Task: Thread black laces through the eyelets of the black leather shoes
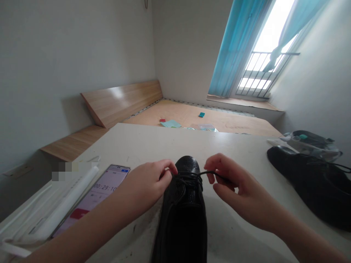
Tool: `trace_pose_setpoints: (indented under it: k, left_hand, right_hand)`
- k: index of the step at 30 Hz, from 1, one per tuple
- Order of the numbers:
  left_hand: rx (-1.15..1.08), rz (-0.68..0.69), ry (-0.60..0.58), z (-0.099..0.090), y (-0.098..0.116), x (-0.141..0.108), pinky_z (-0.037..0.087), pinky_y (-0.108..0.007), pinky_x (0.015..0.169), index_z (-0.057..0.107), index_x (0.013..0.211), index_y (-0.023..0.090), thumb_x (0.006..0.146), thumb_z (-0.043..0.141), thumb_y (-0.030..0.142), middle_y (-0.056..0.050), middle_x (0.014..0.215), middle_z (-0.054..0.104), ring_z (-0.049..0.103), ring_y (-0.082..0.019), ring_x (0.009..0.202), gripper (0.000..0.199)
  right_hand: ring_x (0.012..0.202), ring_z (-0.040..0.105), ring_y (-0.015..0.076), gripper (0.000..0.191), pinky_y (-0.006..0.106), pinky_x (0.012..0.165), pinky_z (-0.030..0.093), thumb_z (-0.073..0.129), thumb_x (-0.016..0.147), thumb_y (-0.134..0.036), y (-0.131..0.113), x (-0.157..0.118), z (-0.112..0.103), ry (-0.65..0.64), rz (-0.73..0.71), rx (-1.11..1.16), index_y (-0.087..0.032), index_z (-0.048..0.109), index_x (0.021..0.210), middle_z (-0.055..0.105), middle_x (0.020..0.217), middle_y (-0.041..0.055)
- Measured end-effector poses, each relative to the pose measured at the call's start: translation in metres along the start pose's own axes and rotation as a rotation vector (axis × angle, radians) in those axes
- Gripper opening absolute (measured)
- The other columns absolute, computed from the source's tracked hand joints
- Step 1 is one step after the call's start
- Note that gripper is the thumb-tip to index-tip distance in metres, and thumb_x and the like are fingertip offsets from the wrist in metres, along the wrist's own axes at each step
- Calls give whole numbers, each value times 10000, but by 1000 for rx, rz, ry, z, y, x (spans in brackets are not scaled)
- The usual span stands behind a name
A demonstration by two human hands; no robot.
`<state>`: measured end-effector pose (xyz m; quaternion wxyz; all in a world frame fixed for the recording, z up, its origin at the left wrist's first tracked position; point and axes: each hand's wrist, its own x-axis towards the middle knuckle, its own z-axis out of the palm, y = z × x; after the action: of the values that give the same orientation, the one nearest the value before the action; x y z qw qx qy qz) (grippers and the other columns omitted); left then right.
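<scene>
A black leather shoe [188,204] stands on the white table in front of me, its toe pointing away. Black lacing [189,178] crosses its front. From the lacing a shoelace [208,172] stretches to the right into my right hand [236,182], whose curled fingers hold it; part of the lace is hidden in the palm. On the other side my left hand [150,179] has thumb and index finger drawn together at the left edge of the lacing. Whatever lies between those fingertips is too small to make out.
Left of the shoe lie a phone [109,182] showing a timer and a long white object [65,204] with a strap. A second black shoe [309,175] and a clear plastic bag [315,142] are at the right. Beyond the table [153,140] is a wooden bed board [233,122].
</scene>
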<state>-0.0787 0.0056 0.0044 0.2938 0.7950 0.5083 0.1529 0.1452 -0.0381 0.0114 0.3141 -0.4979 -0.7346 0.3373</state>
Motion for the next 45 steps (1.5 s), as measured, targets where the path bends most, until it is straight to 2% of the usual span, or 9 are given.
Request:
trace_pose_setpoints:
  k: [4,9,12,14,17,23,29,35,45]
  left_hand:
    - [304,44,-54,-18,-6,0,279,-263,564,710,922,278,854,567,482,9,639,622,544,-186,597,258]
    - [141,181,-229,-25,-11,2,256,-236,522,745,744,240,783,684,448,31,597,582,460,-122,553,221]
    - [-370,181,-324,-10,-8,1,235,-223,491,734,768,179,899,524,513,45,534,439,324,-94,509,416]
    - [-720,71,-256,4,-3,1,200,-212,468,737,857,165,904,472,607,67,517,312,239,-85,489,517]
    - [-911,-61,-147,19,4,0,276,-198,485,745,943,167,849,566,625,55,538,415,321,-83,506,500]
    - [-603,17,68,29,2,-3,461,-298,705,753,1056,215,807,649,528,-45,910,747,625,-219,804,413]
    - [-132,197,134,29,5,-4,375,-270,618,747,948,241,909,533,425,-23,828,724,592,-178,705,284]
    - [-34,196,105,24,15,-2,289,-269,572,653,735,201,875,524,338,-8,695,609,505,-149,630,234]
    - [-47,165,134,39,19,-5,356,-287,642,577,790,199,887,476,265,-13,806,594,545,-171,723,155]
  right_hand:
    - [639,543,112,189,244,586,383,485,733,-64,0,0,-13,-292,-134,-328,-196,600,661,606,739,-8]
    - [671,583,168,341,309,572,324,441,908,-170,16,2,-2,120,-246,-787,-210,704,1122,692,969,70]
    - [622,540,143,288,282,547,343,496,938,-283,20,4,14,293,-212,-442,-188,733,1073,677,852,63]
    - [585,487,132,234,263,528,350,586,887,-345,20,7,24,317,-126,-106,-184,757,889,609,702,28]
    - [584,441,132,277,258,535,348,636,826,-404,18,13,33,275,-3,229,-178,690,674,507,595,-4]
    - [550,338,107,399,244,499,291,605,827,-511,22,20,33,148,61,352,-177,578,610,410,560,-29]
    - [609,352,113,436,250,544,309,708,735,-566,24,32,18,-166,71,334,-151,635,619,429,593,-21]
    - [501,203,72,340,241,439,134,724,765,-465,19,45,-1,-413,205,281,-132,693,701,293,511,-73]
    - [572,264,87,273,252,505,184,747,729,-380,15,51,0,-408,227,304,-143,660,626,405,577,-52]
